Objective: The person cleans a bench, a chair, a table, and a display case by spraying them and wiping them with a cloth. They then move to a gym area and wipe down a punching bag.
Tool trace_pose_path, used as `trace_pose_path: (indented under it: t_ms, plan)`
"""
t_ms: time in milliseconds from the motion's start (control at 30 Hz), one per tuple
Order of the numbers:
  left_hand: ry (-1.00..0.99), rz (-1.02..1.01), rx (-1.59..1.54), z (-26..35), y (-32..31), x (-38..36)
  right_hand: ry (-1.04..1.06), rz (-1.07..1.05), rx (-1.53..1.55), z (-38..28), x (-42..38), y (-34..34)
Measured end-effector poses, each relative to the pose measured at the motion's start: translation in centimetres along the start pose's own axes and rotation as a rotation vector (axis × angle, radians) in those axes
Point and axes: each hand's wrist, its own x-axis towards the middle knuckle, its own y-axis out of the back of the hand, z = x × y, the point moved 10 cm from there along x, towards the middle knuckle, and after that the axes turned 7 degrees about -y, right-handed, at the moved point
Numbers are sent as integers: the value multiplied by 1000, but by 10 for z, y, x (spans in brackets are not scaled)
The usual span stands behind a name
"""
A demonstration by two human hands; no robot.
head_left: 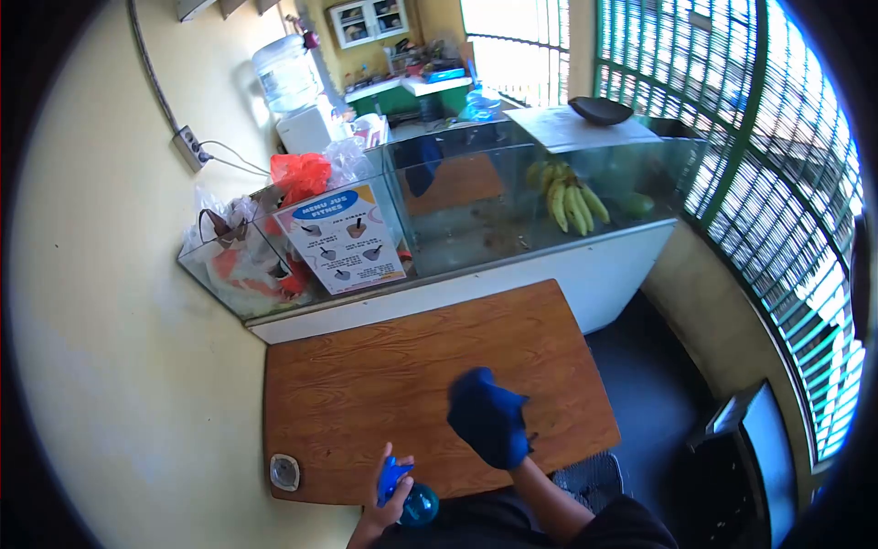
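Observation:
My left hand [399, 501] is closed around a blue spray bottle [420, 506] at the near edge of the brown wooden table [366, 393]. The blue trigger head [392, 478] of the bottle sits between thumb and fingers. A dark blue cleaning mitt [487, 416] covers my right hand [494, 430] down to the wrist, hiding its fingers. That hand is over the right half of the tabletop, overlapping the wood grain in this view, its outline slightly blurred.
A glass ashtray [284, 472] lies at the table's left corner. Behind the table stands a glass display case [457, 224] with a menu sign [343, 240] and bananas [574, 203]. A dark chair [590, 478] is at the near right; a green window grille [732, 119] borders the right.

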Motion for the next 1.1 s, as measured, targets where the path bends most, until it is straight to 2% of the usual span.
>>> trace_pose_path:
  t_ms: [33,67,133,167,233,267,367,433,467,633,667,733,767,833,933,967,1033,1100]
  plan:
    - [20,-67,-28,-9,-5,-2,41,-103,-106,2,-29,-3]
    - [25,-97,-35,-14,-8,-4,15,-116,-115,9,-51,-1]
    - [1,-231,-14,-19,-19,-6,27,-12,-70,9,-96,16]
    - [12,-270,-24,-22,-21,-9,-7,-33,-81,11,-117,14]
    - [-52,-397,67,-25,-32,-18,22,-240,122,4,-159,-4]
    - [-49,-430,50,-32,-38,-26,-9,-254,108,2,-180,-1]
    - [-103,-482,-14,-43,-53,-51,-292,92,316,7,-250,50]
    - [-37,-558,-35,-60,-66,-78,-453,348,425,16,-305,83]
    - [-41,-579,-52,-60,-75,-92,-468,348,402,13,-328,88]
    - [-82,-737,-2,-47,-123,-155,-838,283,982,10,-447,65]
    - [-122,-764,21,-46,-131,-165,-856,290,976,10,-461,63]
    - [-116,-800,47,-45,-146,-176,-820,586,1392,17,-490,62]
    - [-83,-825,29,-42,-157,-181,-833,593,1387,19,-500,63]
    - [-40,-857,13,-38,-177,-194,-853,461,1113,27,-514,70]
    - [28,-802,-43,-41,-209,-207,-882,533,1088,60,-520,108]
    - [0,-800,-84,-39,-225,-213,-881,535,1088,73,-526,113]
    - [-37,-788,-126,-43,-260,-220,-954,404,974,91,-562,105]
    - [-195,-887,40,-47,-305,-238,-1007,270,854,109,-611,93]
